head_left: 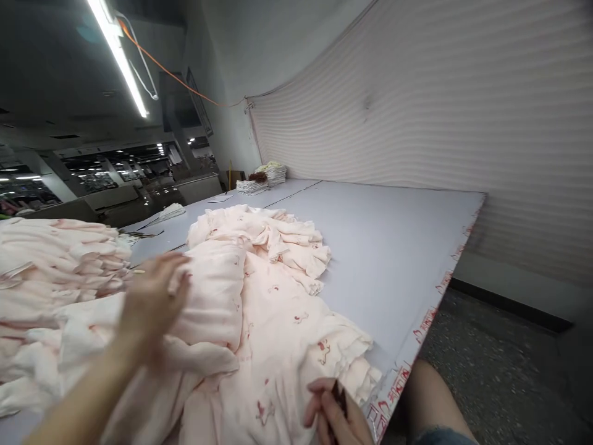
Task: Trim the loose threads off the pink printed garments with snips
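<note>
Gently, I should hold the thin dark thing [341,398] gripped in my right fingers [332,410] clear of the soft pink printed cloth [282,315] on the flat grey bench [389,247], left fingers [172,264] too blurry to tell.

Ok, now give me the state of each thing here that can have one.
Tube light: lit
Orange cord: strung overhead
Striped wall covering: hung up
Far white stack: piled flat
Pink printed cloth: heaped, rumpled
Small dark tool: held, mostly hidden
Right hand: closed on it
Left hand: blurred, grip unclear
</note>
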`<state>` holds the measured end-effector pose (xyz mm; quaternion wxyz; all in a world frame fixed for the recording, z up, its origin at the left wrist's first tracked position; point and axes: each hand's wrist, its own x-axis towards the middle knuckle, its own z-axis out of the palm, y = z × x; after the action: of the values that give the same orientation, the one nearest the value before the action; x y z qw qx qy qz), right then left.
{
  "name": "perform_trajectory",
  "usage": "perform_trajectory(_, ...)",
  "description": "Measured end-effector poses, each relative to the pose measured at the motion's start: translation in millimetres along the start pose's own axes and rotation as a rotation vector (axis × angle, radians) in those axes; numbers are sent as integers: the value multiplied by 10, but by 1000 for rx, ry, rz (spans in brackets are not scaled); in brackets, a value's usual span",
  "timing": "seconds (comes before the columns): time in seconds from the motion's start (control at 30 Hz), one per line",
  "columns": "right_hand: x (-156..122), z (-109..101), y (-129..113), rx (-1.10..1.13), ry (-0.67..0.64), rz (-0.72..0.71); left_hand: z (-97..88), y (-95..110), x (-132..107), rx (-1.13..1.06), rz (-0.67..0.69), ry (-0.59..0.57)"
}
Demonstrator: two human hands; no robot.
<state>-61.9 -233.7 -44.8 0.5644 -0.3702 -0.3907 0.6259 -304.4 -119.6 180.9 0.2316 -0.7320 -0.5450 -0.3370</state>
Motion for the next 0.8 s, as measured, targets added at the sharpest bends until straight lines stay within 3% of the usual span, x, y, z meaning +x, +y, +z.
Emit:
perform_trajectory(0.1,60,-373,-249,-10,239,-112,641,1037,-222,-416,157,-519)
perform_trajectory(0.17,113,-642,-393,-46,353,-156,1055,1619,-420,-538,237,-762)
perform_trajectory(0.27,185,-1019,-468,-125,438,-145,1527,2130,-638,-549,285,-870)
perform_trajectory(0.37,259,-1308,-400,-241,502,-113,1739,2211,-687,-531,249,-895)
perform_trajectory(0.47,365,-1404,-314,-324,530,-73,1729,2071,-635,-550,177,-893)
perform_trajectory(0.7,633,-1067,-284,-269,430,-130,1571,1869,-697,-602,79,-919)
perform_trajectory(0.8,595,-1013,-315,-234,455,-161,1557,1863,-737,-596,12,-833)
